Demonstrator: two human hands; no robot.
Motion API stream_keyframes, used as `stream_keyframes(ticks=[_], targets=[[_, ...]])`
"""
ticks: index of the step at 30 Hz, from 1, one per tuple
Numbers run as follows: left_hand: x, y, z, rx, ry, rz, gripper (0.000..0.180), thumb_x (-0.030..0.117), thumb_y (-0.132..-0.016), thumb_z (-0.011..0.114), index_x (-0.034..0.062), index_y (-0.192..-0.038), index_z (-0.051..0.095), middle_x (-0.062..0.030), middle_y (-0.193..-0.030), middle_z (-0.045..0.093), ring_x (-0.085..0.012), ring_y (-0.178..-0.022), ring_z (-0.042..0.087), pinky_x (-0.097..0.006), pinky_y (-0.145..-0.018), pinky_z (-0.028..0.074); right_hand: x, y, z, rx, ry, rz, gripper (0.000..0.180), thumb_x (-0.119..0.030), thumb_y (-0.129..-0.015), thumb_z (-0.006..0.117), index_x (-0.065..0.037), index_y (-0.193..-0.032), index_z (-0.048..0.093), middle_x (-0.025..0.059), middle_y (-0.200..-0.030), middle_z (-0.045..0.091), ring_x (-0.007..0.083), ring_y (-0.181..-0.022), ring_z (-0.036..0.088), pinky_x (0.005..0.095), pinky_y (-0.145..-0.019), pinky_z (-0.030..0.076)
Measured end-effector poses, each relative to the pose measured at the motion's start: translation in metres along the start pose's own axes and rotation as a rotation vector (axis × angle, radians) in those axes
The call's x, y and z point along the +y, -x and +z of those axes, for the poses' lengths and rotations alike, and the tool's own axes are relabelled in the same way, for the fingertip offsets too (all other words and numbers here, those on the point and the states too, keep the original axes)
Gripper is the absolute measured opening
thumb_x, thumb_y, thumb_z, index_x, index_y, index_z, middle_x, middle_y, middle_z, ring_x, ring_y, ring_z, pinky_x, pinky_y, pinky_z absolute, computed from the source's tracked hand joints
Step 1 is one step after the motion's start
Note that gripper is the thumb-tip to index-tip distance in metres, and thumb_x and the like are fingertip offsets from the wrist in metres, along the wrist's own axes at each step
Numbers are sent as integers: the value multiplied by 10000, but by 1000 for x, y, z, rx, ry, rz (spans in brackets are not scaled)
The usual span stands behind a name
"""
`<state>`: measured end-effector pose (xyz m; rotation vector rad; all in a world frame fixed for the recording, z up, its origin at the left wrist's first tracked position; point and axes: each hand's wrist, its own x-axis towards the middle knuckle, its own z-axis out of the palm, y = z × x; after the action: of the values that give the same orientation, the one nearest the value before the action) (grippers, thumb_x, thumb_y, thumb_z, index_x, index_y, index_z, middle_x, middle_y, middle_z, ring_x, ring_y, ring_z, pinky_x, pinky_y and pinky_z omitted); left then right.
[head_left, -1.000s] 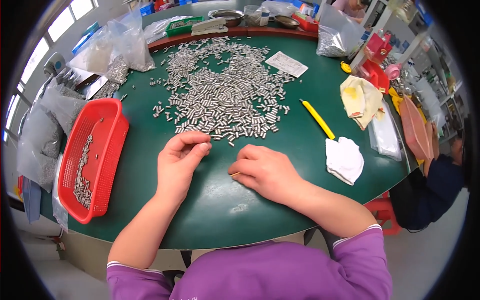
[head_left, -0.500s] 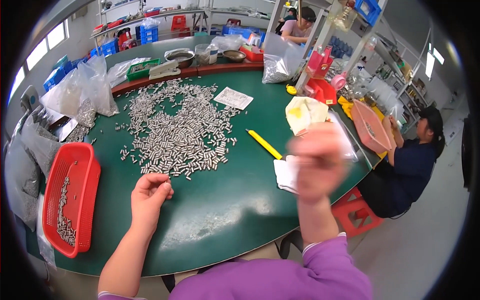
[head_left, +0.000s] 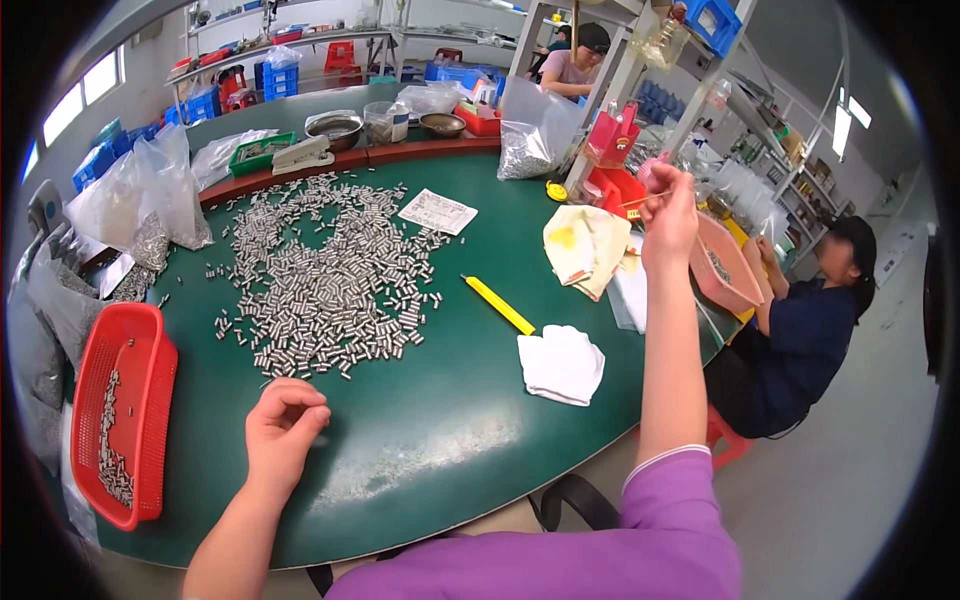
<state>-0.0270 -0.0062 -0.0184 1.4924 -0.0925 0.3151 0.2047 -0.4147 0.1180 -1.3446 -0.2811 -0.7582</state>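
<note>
My left hand (head_left: 283, 432) is just in front of the near edge of a heap of small silvery metal cylinders (head_left: 330, 290). Its thumb and fingers are curled together, and whatever may be between them is too small to make out. Raised at the right, my right hand (head_left: 668, 212) is closed, and a thin brownish stick (head_left: 638, 201) juts out to the left from its fingers. Below that arm lie a white folded cloth (head_left: 562, 366) and a yellow cutter-like tool (head_left: 500, 305). A printed paper slip (head_left: 437, 212) rests at the heap's far right.
At the left stands a red plastic basket (head_left: 150, 400) with cylinders inside, beside filled clear bags (head_left: 70, 290). A stained cream cloth (head_left: 580, 245), a bag of parts (head_left: 528, 150) and a red bin (head_left: 610, 185) sit at right. A co-worker (head_left: 820, 310) sits by a pink basket (head_left: 722, 265).
My right hand has risen up and away to the right from above the white cloth. My left hand stays near the heap, fingers still curled. The whole view has shifted slightly.
</note>
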Motion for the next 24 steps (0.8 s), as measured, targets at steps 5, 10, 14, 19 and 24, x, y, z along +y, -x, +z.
stream_keyframes(ticks=[5,10,14,19,24], targets=[[3,-3,6,6,-95,5,165,-145,-792,635,-13,-878,686,-91,-966,602,-153,-787,633,-254,-691,540,51,-96,-26,164,120,-86,243,-221,-1013,469,-14,-1089,571,27,-832,578,90,-636,552,247,-586,509],[3,-4,2,26,-159,36,185,-156,-784,634,-17,-898,674,-107,-958,614,-167,-787,647,-252,-680,549,80,-178,-29,141,422,-194,201,-135,-960,509,13,-1080,574,87,-863,641,138,-722,641,268,-631,544],[-2,-6,-1,66,-118,39,186,-157,-789,631,-11,-902,653,-112,-962,614,-169,-794,646,-252,-666,550,98,-207,-25,35,776,-55,362,-137,-893,595,44,-1204,553,137,-876,702,182,-696,692,305,-654,559],[-2,-9,-2,10,-153,47,172,-151,-784,646,-6,-878,648,-119,-963,623,-162,-789,635,-249,-657,544,99,-207,-27,33,1150,-297,563,-201,-822,667,8,-1322,514,190,-1145,661,304,-1028,661,374,-872,516],[-3,-7,-3,13,-228,89,170,-119,-755,700,7,-861,657,-93,-935,644,-177,-859,628,-275,-720,517,73,-147,-2,-5,857,-383,395,-118,-877,587,-24,-1261,567,143,-1165,642,232,-981,657,340,-860,509]])
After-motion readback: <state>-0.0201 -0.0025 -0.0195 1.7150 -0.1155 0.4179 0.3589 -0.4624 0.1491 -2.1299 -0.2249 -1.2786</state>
